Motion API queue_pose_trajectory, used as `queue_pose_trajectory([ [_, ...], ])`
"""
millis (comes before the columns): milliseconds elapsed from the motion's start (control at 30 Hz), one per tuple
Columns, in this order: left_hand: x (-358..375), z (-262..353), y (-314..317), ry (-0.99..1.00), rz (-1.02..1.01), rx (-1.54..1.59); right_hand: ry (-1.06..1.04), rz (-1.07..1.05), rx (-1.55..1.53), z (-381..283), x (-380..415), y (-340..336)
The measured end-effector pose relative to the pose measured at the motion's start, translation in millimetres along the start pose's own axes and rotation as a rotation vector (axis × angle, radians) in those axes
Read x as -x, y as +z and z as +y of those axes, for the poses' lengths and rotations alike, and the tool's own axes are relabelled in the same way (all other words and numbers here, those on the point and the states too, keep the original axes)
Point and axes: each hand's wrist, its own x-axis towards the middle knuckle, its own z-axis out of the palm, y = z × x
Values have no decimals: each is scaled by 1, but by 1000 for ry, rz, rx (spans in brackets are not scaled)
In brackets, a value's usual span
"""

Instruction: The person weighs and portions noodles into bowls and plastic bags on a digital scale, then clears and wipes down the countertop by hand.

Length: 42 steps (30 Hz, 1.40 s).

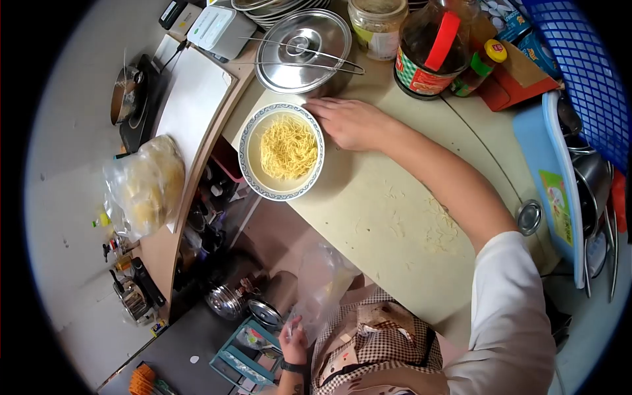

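A white bowl (249, 182) with a blue patterned rim stands at the table's corner, holding a nest of thin yellow noodles (288, 150). My right hand (345, 123) lies beside it with fingers stretched out, the fingertips right at the rim; the thumb is hidden. Low down, near my checked apron (378, 332), my left hand (294, 341) is closed on a clear plastic bag (324, 280) that hangs beside the table. Loose noodle scraps (440, 227) lie on the tabletop (355, 197) under my right forearm.
Behind the bowl stands a lidded steel pot (304, 49) with metal tongs (309, 64) across it. A jar (378, 29), a large sauce bottle (428, 49) and a blue bin (550, 178) line the far and right sides. A bag of noodles (148, 191) rests on the left shelf.
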Motion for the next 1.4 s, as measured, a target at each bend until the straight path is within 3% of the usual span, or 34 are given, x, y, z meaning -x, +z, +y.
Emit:
queue_pose_trajectory([
  [67,5,-3,-1,3,17,20,60,-7,-154,2,-14,9],
  [100,4,-7,-3,-27,34,6,-40,-15,-80,6,-19,12],
  [233,4,-18,0,-62,37,13,131,61,-273,1,-21,28],
  [300,3,-17,3,-64,19,45,96,-50,-302,1,-7,27],
  [367,4,-17,1,-63,16,67,14,-479,-232,-18,8,-9],
  [433,3,-20,-2,-55,25,85,-114,-559,-199,-34,35,-30],
  [500,-1,-18,0,-74,11,72,-219,27,-318,-28,74,-12],
  [600,-5,-14,5,-69,-5,51,308,323,-32,2,59,-8],
  [667,-6,-4,11,-57,-1,38,404,372,91,39,29,7],
  [700,-5,-4,9,-49,-18,36,454,393,149,44,23,7],
  [800,-4,-2,4,-36,-31,24,361,130,253,42,32,7],
  [933,-3,-3,5,-37,-12,38,1,78,-92,2,90,7],
  [1033,-4,-2,8,-50,-16,40,105,37,-76,-12,95,-17],
  [1233,-7,1,14,-34,-28,30,756,145,228,12,23,-7],
  [1333,0,2,13,-21,-27,24,852,257,269,10,8,1],
  [1400,1,0,11,-30,-13,30,807,37,221,14,6,-16],
])
